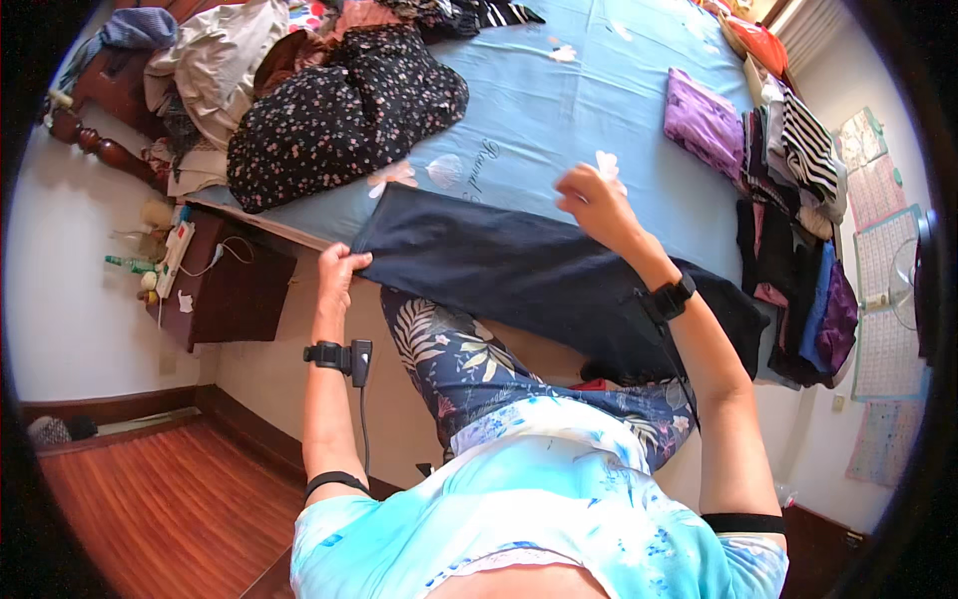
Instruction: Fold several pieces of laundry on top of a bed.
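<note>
Folded dark navy trousers (499,245) lie lengthwise along the near edge of the bed, partly hanging over it above my lap. At their left end, my left hand (344,268) pinches the lower corner between thumb and fingers. My right hand (599,208) is over the upper edge of the trousers, right of the middle. Its fingers are curled in, with no cloth visible between them. The right forearm crosses in front of the trousers and hides part of their right end.
A pile of loose clothes with a black floral garment (344,110) covers the bed's far left. Folded clothes, including a purple one (704,120) and a striped one (810,145), are stacked on the right. A dark red bedside cabinet (235,280) with a power strip (177,258) stands at left.
</note>
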`<act>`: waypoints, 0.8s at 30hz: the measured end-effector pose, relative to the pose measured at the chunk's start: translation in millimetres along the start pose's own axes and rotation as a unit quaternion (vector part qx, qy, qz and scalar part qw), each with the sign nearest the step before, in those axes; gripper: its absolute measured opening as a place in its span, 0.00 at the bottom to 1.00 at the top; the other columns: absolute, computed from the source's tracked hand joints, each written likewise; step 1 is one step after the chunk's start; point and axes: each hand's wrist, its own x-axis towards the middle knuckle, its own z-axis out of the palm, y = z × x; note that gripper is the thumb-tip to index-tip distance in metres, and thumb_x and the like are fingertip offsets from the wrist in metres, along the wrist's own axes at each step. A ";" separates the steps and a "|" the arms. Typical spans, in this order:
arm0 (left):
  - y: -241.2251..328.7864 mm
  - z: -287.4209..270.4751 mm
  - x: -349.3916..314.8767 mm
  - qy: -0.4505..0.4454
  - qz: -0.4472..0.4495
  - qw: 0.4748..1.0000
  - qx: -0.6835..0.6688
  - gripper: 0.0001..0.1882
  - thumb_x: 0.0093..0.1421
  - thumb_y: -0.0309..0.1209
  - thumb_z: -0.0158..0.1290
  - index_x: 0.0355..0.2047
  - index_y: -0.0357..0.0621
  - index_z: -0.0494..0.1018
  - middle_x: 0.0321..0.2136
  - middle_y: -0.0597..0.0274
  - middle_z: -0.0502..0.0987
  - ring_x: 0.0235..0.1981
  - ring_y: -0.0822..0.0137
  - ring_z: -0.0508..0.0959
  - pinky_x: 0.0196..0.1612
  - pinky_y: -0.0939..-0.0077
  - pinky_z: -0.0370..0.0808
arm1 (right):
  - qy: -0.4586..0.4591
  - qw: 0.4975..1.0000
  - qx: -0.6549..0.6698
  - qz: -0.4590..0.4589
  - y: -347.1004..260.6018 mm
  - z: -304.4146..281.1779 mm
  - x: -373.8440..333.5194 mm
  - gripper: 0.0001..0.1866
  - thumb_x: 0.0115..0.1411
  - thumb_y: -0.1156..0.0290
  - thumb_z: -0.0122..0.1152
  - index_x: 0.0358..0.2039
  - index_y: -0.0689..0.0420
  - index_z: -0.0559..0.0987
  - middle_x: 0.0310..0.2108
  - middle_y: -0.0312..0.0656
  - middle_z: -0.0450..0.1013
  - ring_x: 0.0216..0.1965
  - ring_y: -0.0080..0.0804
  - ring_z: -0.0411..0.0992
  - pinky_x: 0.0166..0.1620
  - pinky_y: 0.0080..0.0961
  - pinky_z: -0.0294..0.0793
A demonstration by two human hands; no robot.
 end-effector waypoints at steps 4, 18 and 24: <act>-32.5 20.0 -0.7 0.018 -0.139 0.990 -0.013 0.11 0.49 0.21 0.59 0.19 0.47 0.66 0.19 0.68 0.72 0.19 0.73 0.72 0.22 0.74 0.74 | -0.028 0.985 -0.090 0.146 96.2 -1.7 -71.0 0.10 0.45 0.74 0.65 0.30 0.62 0.79 0.30 0.52 0.74 0.36 0.51 0.73 0.41 0.39 0.72; 1.5 54.3 81.0 0.084 0.197 0.921 0.327 0.13 0.45 0.31 0.65 0.30 0.37 0.77 0.24 0.59 0.80 0.26 0.67 0.78 0.31 0.72 0.73 | 0.039 0.959 -0.169 0.225 114.4 48.1 -71.9 0.05 0.47 0.76 0.59 0.28 0.57 0.78 0.33 0.48 0.72 0.37 0.51 0.72 0.39 0.41 0.73; -2.9 84.8 104.5 0.119 0.194 0.893 0.388 0.13 0.42 0.31 0.66 0.25 0.40 0.74 0.27 0.54 0.76 0.33 0.52 0.76 0.36 0.61 0.72 | 0.100 0.965 -0.160 0.183 113.4 46.7 -75.7 0.04 0.47 0.77 0.58 0.25 0.58 0.76 0.31 0.47 0.71 0.35 0.52 0.71 0.37 0.42 0.71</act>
